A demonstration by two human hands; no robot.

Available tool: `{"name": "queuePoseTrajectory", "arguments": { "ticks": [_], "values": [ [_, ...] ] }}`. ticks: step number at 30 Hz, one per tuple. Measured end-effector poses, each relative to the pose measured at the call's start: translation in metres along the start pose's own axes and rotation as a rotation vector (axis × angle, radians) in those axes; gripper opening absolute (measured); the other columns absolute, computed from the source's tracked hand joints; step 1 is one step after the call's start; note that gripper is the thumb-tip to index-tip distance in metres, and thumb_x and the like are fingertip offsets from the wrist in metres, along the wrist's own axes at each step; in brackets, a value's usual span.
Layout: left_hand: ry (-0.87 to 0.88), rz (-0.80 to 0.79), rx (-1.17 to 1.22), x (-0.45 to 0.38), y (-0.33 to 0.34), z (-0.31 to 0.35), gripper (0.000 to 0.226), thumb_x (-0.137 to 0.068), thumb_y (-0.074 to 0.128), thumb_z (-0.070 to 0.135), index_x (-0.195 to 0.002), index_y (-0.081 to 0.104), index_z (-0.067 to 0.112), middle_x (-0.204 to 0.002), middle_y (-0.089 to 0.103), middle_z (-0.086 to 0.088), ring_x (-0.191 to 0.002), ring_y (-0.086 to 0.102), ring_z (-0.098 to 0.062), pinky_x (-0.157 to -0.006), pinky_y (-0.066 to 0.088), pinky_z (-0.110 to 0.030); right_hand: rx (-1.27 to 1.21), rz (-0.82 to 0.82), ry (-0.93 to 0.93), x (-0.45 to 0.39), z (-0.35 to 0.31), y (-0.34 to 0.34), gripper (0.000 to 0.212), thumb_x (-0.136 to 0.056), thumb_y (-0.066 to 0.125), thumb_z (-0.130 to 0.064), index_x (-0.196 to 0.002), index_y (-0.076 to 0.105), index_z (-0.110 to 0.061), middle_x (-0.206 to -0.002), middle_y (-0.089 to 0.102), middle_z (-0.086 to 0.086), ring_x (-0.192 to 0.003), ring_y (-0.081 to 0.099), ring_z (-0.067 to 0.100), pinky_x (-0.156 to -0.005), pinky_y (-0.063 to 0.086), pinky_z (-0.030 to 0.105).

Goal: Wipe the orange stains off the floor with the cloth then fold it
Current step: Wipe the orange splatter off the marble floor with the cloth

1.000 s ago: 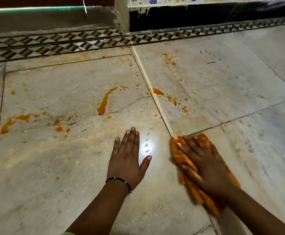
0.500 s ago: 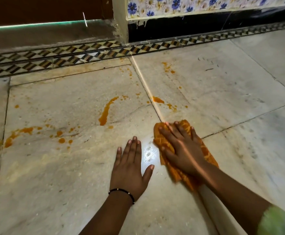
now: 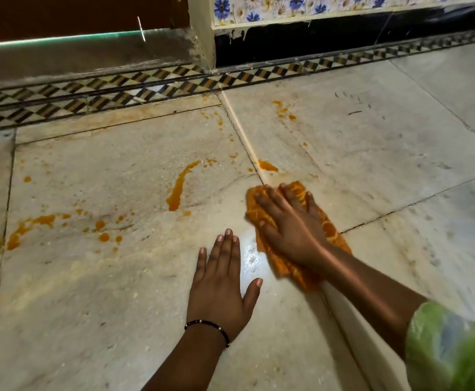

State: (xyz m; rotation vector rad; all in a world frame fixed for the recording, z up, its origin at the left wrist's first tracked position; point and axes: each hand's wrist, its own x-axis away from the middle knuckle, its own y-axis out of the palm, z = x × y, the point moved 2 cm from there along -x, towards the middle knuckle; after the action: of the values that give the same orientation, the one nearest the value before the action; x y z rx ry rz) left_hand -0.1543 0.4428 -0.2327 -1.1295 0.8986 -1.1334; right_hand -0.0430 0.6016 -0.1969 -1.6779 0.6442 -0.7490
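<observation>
My right hand [image 3: 288, 224] presses flat on an orange patterned cloth [image 3: 333, 235] on the marble floor [image 3: 89, 292], fingers spread over it. Just beyond the cloth's far edge lies an orange blot [image 3: 267, 165] on the tile joint. A long curved orange streak [image 3: 179, 184] sits to the left of the cloth, and a smeared trail with drops [image 3: 38, 222] lies further left. Small orange spots [image 3: 282, 111] dot the far tile. My left hand [image 3: 222, 280] rests palm down on the floor, fingers apart, holding nothing, just left of the cloth.
A chequered tile border [image 3: 146, 88] runs along the far side of the floor. Behind it stand a raised stone threshold [image 3: 84, 57], a cream post [image 3: 201, 29] and a wall with blue flower tiles [image 3: 287, 7]. Floor tiles extend to the right.
My right hand has slid the cloth forward and to the left, over the small spots near the tile joint, which no longer show. My left hand has stayed planted.
</observation>
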Motion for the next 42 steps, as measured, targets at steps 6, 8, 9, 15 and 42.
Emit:
{"name": "queuePoseTrajectory", "arguments": {
  "ticks": [6, 8, 9, 15, 42],
  "values": [
    [0.007, 0.004, 0.014, 0.0, -0.001, 0.001, 0.075, -0.093, 0.024, 0.058, -0.149, 0.019, 0.007, -0.157, 0.015, -0.008, -0.144, 0.015, -0.021, -0.112, 0.012, -0.044, -0.018, 0.02, 0.015, 0.081, 0.057, 0.006, 0.066, -0.088, 0.002, -0.072, -0.149, 0.004, -0.048, -0.159, 0.0, -0.017, -0.148, -0.003, 0.014, -0.117, -0.003, 0.05],
    [0.001, 0.009, 0.018, 0.0, -0.001, 0.001, 0.075, -0.093, 0.024, 0.058, -0.149, 0.019, 0.007, -0.157, 0.015, -0.008, -0.144, 0.014, -0.021, -0.112, 0.012, -0.044, -0.012, 0.037, 0.186, 0.065, 0.08, 0.002, 0.069, -0.085, 0.003, -0.071, -0.149, 0.004, -0.046, -0.16, 0.001, -0.014, -0.148, -0.003, 0.014, -0.116, -0.002, 0.052],
    [0.001, 0.006, 0.018, 0.0, -0.001, 0.001, 0.076, -0.093, 0.024, 0.058, -0.149, 0.019, 0.007, -0.157, 0.014, -0.008, -0.144, 0.014, -0.021, -0.112, 0.012, -0.044, -0.011, 0.061, 0.265, 0.048, 0.082, -0.001, 0.07, -0.085, 0.005, -0.069, -0.15, 0.006, -0.044, -0.16, 0.003, -0.012, -0.147, -0.003, 0.015, -0.116, -0.002, 0.054],
    [0.001, -0.004, -0.006, -0.001, -0.001, 0.0, 0.076, -0.093, 0.023, 0.058, -0.149, 0.017, 0.008, -0.157, 0.013, -0.008, -0.144, 0.012, -0.02, -0.113, 0.01, -0.043, 0.01, 0.003, 0.09, -0.028, 0.012, -0.005, 0.077, -0.083, -0.001, -0.067, -0.153, 0.003, -0.033, -0.161, 0.001, -0.005, -0.148, -0.006, 0.02, -0.114, -0.008, 0.06],
    [0.003, 0.009, 0.088, -0.002, -0.008, 0.002, 0.076, -0.092, 0.026, 0.057, -0.149, 0.018, 0.008, -0.158, 0.012, -0.008, -0.145, 0.011, -0.02, -0.115, 0.008, -0.042, -0.028, -0.02, -0.179, 0.064, 0.084, -0.005, 0.061, -0.089, 0.022, -0.067, -0.147, 0.012, -0.051, -0.158, 0.02, -0.008, -0.146, 0.018, 0.021, -0.113, 0.013, 0.059]
  ]
}}
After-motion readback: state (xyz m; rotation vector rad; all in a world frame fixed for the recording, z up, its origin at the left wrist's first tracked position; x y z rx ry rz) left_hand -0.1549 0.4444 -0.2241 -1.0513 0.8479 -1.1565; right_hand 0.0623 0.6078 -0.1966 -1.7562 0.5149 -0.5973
